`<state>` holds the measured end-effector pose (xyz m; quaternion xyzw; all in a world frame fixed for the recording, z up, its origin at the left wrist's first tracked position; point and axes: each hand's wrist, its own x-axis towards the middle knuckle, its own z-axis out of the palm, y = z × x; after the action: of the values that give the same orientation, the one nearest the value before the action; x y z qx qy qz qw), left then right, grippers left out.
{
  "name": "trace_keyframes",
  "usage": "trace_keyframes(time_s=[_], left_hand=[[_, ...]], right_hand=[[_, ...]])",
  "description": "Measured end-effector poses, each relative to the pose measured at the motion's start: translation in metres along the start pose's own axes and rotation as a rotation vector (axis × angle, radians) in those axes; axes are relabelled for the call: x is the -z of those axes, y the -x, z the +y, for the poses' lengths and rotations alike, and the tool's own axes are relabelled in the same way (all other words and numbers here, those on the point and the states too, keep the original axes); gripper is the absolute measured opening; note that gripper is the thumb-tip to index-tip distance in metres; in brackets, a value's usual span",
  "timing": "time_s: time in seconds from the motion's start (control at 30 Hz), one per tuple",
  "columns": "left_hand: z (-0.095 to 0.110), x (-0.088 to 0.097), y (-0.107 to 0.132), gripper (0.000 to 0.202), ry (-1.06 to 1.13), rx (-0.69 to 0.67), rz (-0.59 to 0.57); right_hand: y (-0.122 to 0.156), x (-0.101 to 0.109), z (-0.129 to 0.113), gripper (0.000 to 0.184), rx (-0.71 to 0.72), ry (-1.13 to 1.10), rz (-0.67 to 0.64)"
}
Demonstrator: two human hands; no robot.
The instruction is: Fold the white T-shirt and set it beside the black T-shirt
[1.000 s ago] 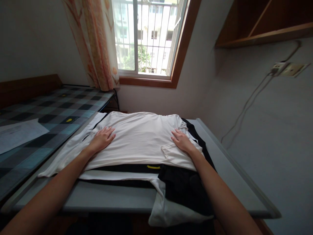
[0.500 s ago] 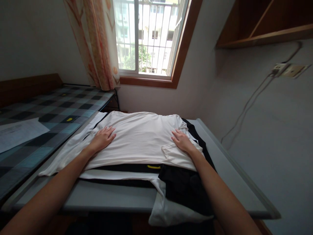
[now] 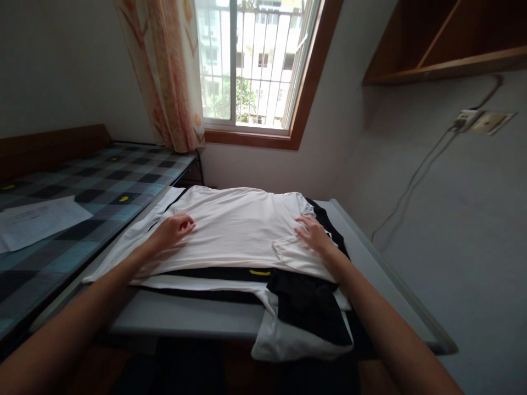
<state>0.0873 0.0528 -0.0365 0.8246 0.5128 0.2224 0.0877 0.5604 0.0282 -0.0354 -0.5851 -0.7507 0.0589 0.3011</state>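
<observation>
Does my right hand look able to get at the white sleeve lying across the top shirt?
Most likely yes. Your right hand is right beside the white sleeve, with nothing in its fingers, and nothing covers the sleeve's near edge.

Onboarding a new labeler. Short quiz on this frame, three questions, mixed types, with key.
1. True or false: the left hand and the right hand are both over the top white garment.
2. Where does the paper lie?
A) on the wall shelf
B) on the checked mattress
C) on the windowsill
3. Fill in the color: along the white garment's near edge, a black garment shows a small ___ mark.

Key: 1 true; 2 B; 3 yellow.
</observation>
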Motion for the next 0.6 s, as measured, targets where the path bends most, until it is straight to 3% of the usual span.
trace_keyframes(time_s=[0.13, 0.3, 0.43, 0.6], left_hand=[[-0.011, 0.03, 0.036, 0.042, 0.016, 0.065, -0.33], [-0.03, 0.066, 0.075, 0.039, 0.107, 0.2, -0.53], [-0.042, 0.077, 0.092, 0.04, 0.12, 0.244, -0.5], [-0.055, 0.075, 0.105, 0.043, 0.132, 0.261, -0.387]], right_hand=[[0.037, 0.042, 0.007, 0.033, 0.019, -0.119, -0.221], [0.082, 0.077, 0.013, 0.033, 0.007, -0.149, -0.509], [0.1, 0.086, 0.012, 0.018, 0.047, -0.102, -0.512], [0.111, 0.082, 0.022, 0.017, 0.043, -0.04, -0.4]])
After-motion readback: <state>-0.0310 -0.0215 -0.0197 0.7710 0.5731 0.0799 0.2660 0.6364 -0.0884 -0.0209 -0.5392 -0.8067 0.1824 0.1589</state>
